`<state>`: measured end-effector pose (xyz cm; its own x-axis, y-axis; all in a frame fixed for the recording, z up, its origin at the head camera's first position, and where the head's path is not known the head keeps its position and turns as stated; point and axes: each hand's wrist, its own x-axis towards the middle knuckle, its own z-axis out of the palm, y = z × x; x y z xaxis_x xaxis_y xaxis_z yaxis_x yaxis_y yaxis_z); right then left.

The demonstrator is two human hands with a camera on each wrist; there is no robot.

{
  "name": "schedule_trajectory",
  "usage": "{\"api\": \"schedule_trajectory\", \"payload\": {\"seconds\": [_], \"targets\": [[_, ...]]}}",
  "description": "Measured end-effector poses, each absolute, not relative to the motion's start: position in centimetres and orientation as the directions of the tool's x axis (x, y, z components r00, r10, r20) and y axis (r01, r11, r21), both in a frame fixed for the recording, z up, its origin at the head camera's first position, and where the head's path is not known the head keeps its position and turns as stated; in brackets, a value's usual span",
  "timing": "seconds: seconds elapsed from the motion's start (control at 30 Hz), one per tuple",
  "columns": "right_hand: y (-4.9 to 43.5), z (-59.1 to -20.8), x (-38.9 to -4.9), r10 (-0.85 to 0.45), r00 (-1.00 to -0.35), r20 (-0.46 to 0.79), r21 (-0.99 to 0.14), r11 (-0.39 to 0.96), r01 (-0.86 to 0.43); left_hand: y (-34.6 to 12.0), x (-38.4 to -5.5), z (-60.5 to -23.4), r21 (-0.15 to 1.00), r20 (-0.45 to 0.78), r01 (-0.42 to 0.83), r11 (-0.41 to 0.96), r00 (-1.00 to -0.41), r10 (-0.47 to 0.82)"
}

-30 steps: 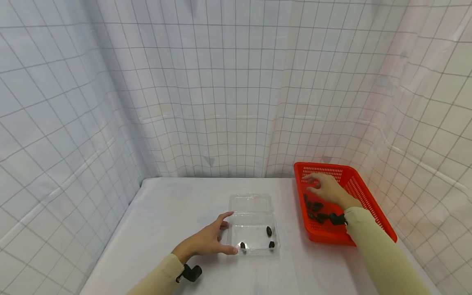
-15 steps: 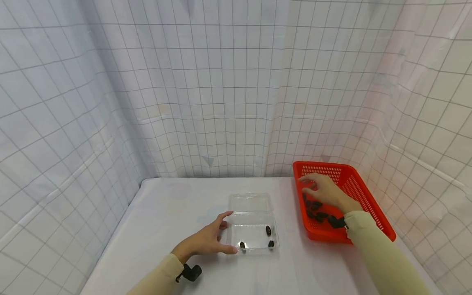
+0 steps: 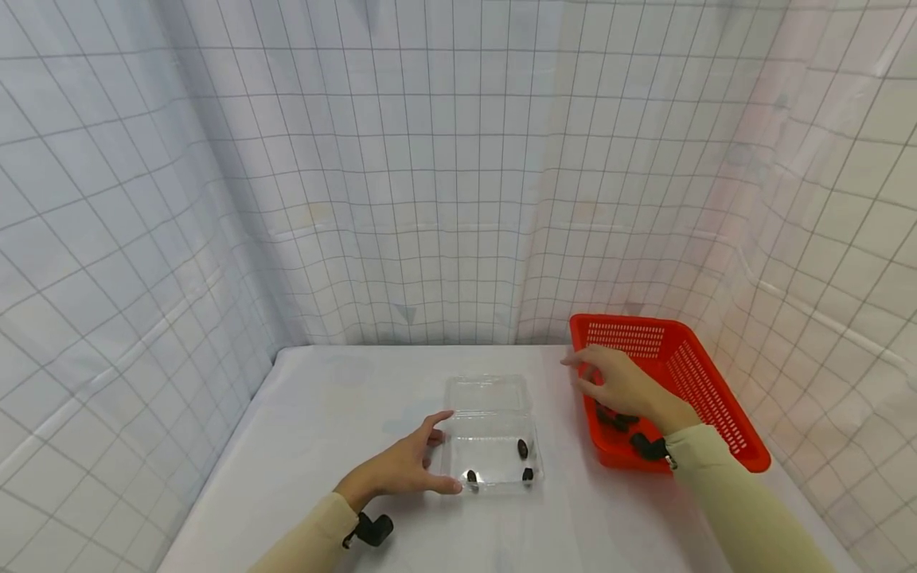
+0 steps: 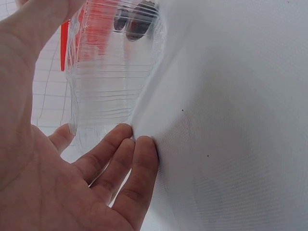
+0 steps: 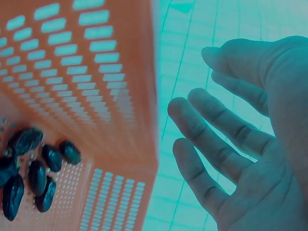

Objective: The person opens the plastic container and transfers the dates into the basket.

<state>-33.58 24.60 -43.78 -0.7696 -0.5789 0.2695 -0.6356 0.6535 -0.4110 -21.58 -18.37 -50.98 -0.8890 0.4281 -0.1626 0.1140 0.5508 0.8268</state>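
With fingers loosely spread, the left grip [image 3: 401, 465] rests at the left side of an opened clear box [image 3: 494, 458] containing three dark oval pieces [image 3: 522, 450]. Right of the box, the right grip [image 3: 622, 383], fingers relaxed, hangs over the box-facing rim of a red basket [image 3: 634, 320], where more dark ovals [image 5: 37, 177] lie.

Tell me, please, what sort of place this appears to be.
Probably a makeshift recording booth: grid-patterned white sheets hang on three sides, a white-covered table stands between them, and small black devices sit at the person's wrists.
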Motion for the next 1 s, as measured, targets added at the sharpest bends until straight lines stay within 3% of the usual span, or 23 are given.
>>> {"api": "schedule_trajectory", "payload": {"seconds": [1.0], "targets": [[18.9,-44.1,-29.1,-0.721,-0.683,0.122,-0.335,0.618,-0.712,-18.6,-21.9,-51.2,0.819,-0.166,0.119,0.561,-0.887,0.431]]}}
